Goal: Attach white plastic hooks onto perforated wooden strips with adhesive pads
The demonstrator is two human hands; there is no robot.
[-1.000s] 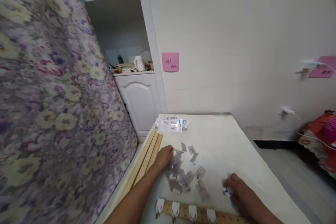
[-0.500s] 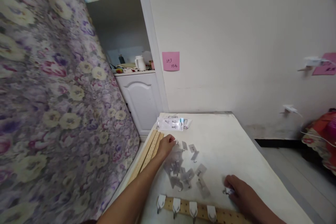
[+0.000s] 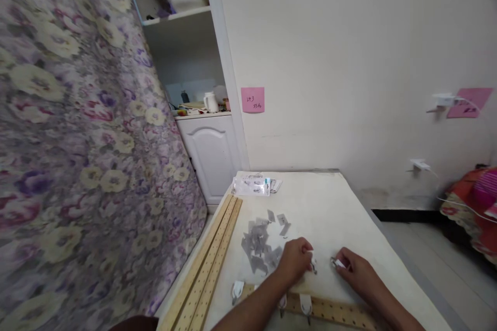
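My left hand (image 3: pixel 295 259) is closed on a small white hook (image 3: pixel 311 262) with a metal end, held just above the table. Opposite it, my right hand (image 3: pixel 354 268) pinches another white hook (image 3: pixel 339 263) whose metal part points left. Below both hands lies a perforated wooden strip (image 3: pixel 330 309) with several white hooks (image 3: pixel 306 302) fitted along it; my left forearm covers part of that row. Beside my left hand a loose pile of clear plastic pieces (image 3: pixel 258 240) spreads over the table, some of it hidden behind the hand.
More perforated wooden strips (image 3: pixel 212 264) lie lengthwise along the table's left edge. Clear packaging (image 3: pixel 252 185) sits at the far left corner of the white table (image 3: pixel 322 196). A floral curtain (image 3: pixel 97 165) hangs on the left, and a wall (image 3: pixel 330 72) stands behind.
My left hand has moved from the far side of the plastic pile toward me and right, carrying a white hook near my right hand. The view has shifted slightly.
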